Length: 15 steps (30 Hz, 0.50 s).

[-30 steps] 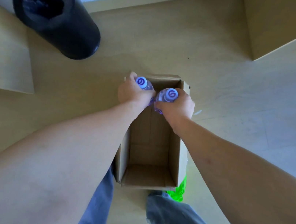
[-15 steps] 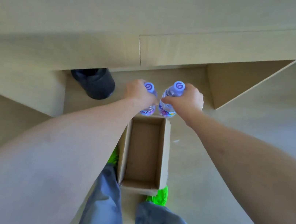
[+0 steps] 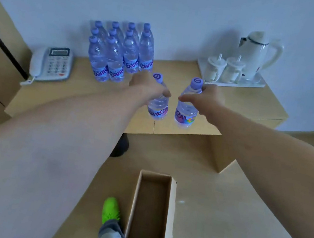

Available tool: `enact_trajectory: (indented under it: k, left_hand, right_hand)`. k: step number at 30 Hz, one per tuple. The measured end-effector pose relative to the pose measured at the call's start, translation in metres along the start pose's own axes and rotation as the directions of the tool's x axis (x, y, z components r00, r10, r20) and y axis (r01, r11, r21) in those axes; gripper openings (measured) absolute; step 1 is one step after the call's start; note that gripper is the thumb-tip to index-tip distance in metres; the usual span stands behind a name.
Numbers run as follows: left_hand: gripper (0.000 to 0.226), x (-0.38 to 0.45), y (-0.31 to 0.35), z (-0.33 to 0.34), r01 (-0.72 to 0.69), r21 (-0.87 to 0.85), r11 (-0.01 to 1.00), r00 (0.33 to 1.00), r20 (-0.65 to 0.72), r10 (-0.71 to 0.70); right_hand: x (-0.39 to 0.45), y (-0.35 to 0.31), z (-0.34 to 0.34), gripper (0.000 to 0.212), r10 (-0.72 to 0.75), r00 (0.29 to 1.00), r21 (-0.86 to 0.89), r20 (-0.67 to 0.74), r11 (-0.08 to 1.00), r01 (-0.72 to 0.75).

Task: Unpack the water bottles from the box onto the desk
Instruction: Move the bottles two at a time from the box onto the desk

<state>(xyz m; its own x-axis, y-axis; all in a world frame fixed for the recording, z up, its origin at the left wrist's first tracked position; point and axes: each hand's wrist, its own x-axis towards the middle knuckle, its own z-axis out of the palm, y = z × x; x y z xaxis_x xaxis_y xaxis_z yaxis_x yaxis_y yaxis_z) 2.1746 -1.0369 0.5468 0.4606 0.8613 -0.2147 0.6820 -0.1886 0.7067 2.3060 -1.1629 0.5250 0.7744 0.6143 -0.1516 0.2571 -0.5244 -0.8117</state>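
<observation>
Both my arms reach forward over the desk (image 3: 246,103). My left hand (image 3: 146,87) wraps its curled fingers round the upper part of one bottle (image 3: 158,106), and my right hand (image 3: 206,98) grips the shoulder of a second bottle (image 3: 185,113); both bottles are held near the desk's front edge, tilted slightly toward each other. The box (image 3: 151,209) sits on the floor in front of the desk, open, its inside bare cardboard. At the desk's back stands a cluster of bottles (image 3: 119,52), with a phone (image 3: 52,64) left of them and a tray (image 3: 231,81) with cups and a kettle on the right.
</observation>
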Motion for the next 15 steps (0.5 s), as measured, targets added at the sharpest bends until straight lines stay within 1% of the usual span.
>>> enact_trajectory:
  k: [4,8,12,15]
  left_hand:
    - [0.054,0.006,0.034,-0.060,-0.056,-0.019,0.998,0.990,-0.130,0.053]
    - [0.058,0.031,0.055,-0.110,-0.079,0.059,0.995,0.970,-0.226,0.090]
    - [0.058,0.077,0.062,-0.145,-0.088,0.026,0.996,0.963,-0.252,0.092]
    - [0.060,0.110,0.061,-0.162,-0.084,0.037,0.996,0.966,-0.240,0.091]
  right_hand:
    - [0.014,-0.063,-0.018,0.056,-0.075,0.997,0.052,-0.004,0.996,0.075]
    - [0.040,-0.114,-0.015,0.051,-0.136,0.990,0.037,-0.036,0.990,0.137]
    - [0.076,-0.152,0.003,0.052,-0.167,0.985,0.016,-0.050,0.986,0.168]
    - [0.102,-0.172,0.021,0.047,-0.168,0.985,-0.014,-0.034,0.986,0.168]
